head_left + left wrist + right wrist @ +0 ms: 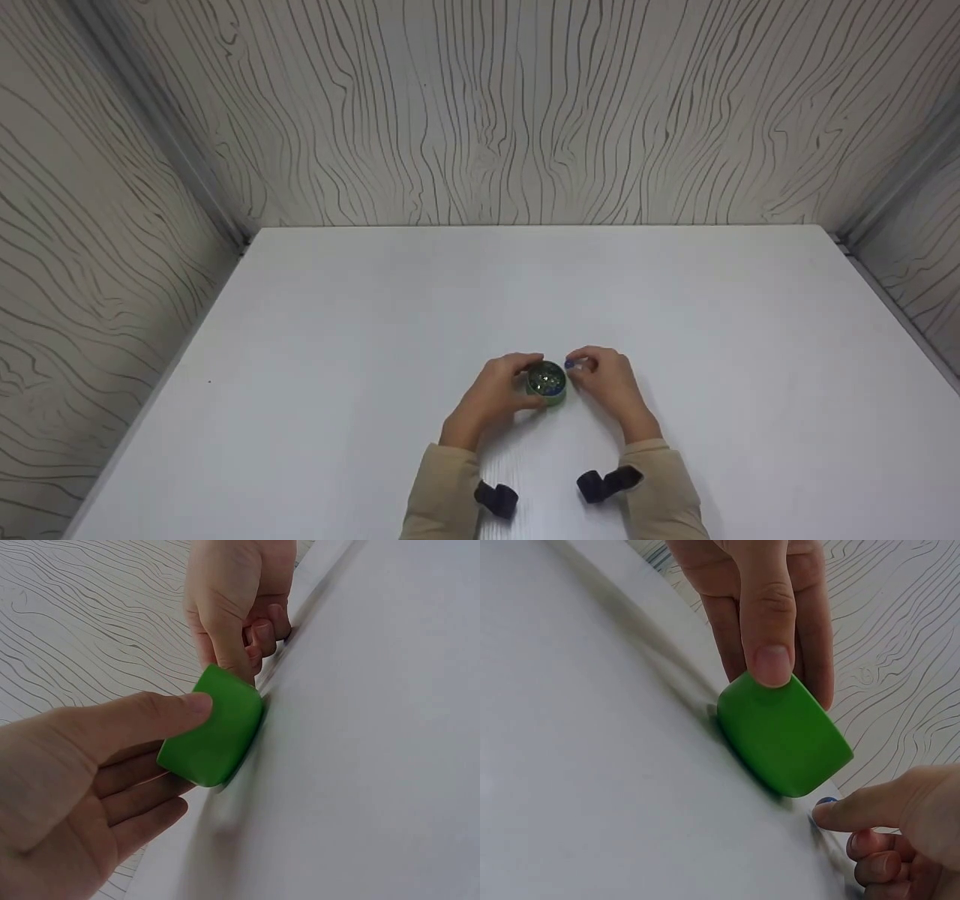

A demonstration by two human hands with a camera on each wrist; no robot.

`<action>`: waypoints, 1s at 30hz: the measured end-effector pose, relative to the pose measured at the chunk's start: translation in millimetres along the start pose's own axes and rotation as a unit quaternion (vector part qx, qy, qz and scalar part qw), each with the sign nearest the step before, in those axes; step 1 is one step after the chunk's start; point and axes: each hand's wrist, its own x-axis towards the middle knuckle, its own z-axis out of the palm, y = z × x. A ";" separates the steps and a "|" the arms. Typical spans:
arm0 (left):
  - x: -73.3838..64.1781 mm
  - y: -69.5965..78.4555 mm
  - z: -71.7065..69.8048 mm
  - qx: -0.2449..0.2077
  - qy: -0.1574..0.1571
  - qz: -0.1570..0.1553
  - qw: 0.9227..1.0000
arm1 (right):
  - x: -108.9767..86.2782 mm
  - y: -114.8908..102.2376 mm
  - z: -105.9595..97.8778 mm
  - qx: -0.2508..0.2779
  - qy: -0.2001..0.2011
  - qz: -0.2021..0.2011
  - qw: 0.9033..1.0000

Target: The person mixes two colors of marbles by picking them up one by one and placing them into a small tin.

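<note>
A small green bowl [556, 401] sits on the white table, with shiny, glassy pieces in it, dark green and some blue. My left hand [495, 390] grips it from the left side, thumb on the near wall and fingers at the far side. In the left wrist view the thumb lies flat over the bowl's smooth wall [217, 735]. Just right of the rim, my right hand [609, 379] pinches a small blue marble-like ball [569, 364] between thumb and index finger. Most of that blue ball [826, 800] is hidden by the thumb in the right wrist view.
The white table [337, 360] spreads out around both hands. Behind it rises a wall panel [480, 112] with a wood-grain line pattern, and similar panels close off the left and right. Black wrist mounts [499, 501] stick out from the beige sleeves [442, 495].
</note>
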 end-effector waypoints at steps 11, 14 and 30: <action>-1.1 2.1 -1.2 0.007 0.002 -0.002 1.000 | -0.2 0.8 -0.7 0.013 0.003 -0.007 1.000; -1.5 2.5 -1.4 0.004 0.001 -0.004 1.000 | -0.5 0.2 -2.2 0.017 0.004 -0.010 1.000; -3.2 4.6 -0.1 0.014 0.003 -0.015 1.000 | -3.3 -6.9 -13.9 0.028 0.002 -0.014 1.000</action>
